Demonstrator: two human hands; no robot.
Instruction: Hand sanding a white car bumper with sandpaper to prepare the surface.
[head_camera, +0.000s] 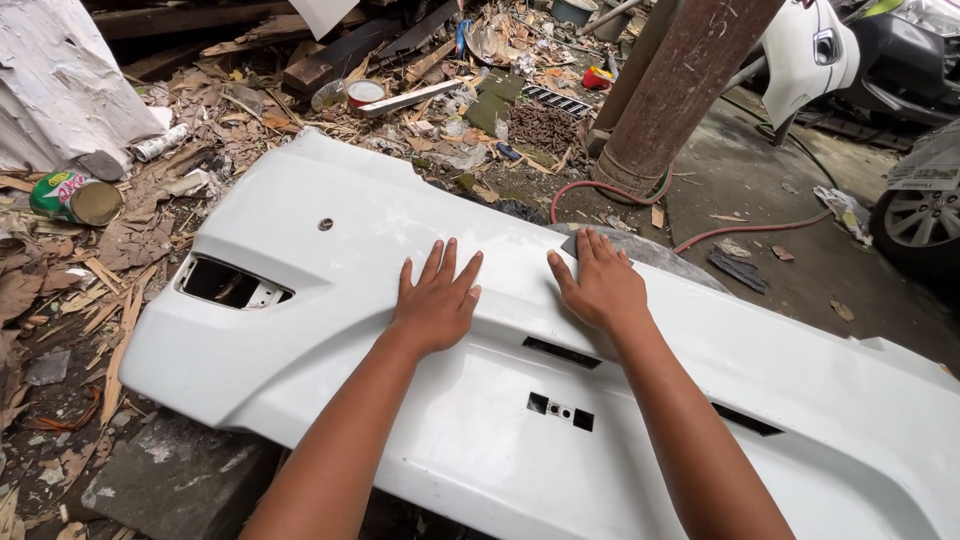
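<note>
A large white car bumper (330, 290) lies across the ground in front of me, with a dark lamp opening at its left end and small slots near the middle. My left hand (437, 298) rests flat on its upper face, fingers spread. My right hand (596, 282) presses on a grey sheet of sandpaper (572, 246) at the bumper's far edge, the fingers lying over it.
Wood scraps, dry leaves and tins (75, 196) litter the ground at the left and behind. A rusty pillar (672, 90) stands at the back right with a red hose (610, 190) around its base. A white car (860, 50) and a wheel (918, 222) are at the far right.
</note>
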